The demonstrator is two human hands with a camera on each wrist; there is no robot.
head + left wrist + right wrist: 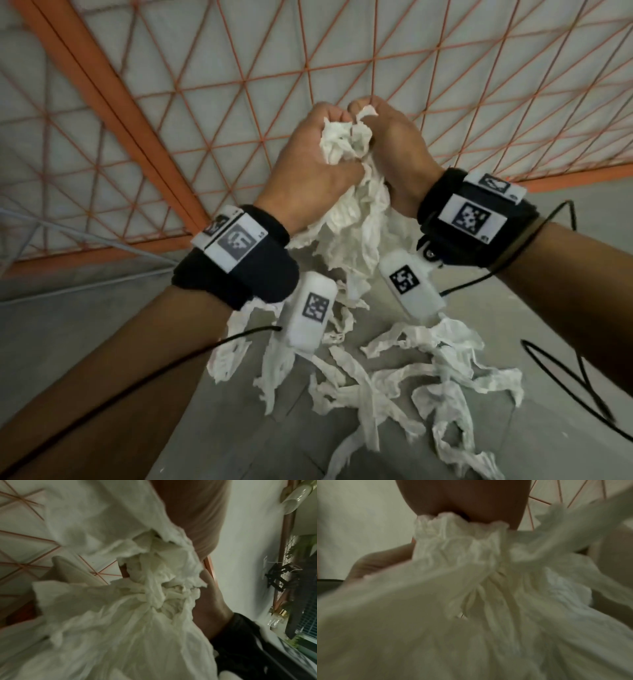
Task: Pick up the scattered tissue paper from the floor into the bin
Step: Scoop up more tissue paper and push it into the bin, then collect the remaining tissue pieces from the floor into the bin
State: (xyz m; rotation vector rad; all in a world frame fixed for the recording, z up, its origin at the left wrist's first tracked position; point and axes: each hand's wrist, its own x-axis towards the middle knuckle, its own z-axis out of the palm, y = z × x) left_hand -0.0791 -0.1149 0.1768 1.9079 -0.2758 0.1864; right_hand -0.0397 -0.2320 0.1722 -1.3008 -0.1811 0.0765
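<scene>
A crumpled bundle of white tissue paper [346, 144] is held up between both hands, with long strips hanging down from it. My left hand [308, 164] grips it from the left and my right hand [397, 147] from the right, fingers curled into the paper. The left wrist view shows the bunched tissue [154, 588] against my left palm [188, 513], with the right hand [214, 601] beyond it. Tissue [471, 574] fills the right wrist view below my right palm [465, 497]. More tissue strips [411, 387] lie scattered on the grey floor [102, 308] below. No bin is in view.
An orange-framed wire grid panel [239, 85] stands behind the hands. Black cables [582, 387] trail from both wristbands across the floor at the right. In the left wrist view a dark stand [281, 577] and plants [302, 547] are at the far right.
</scene>
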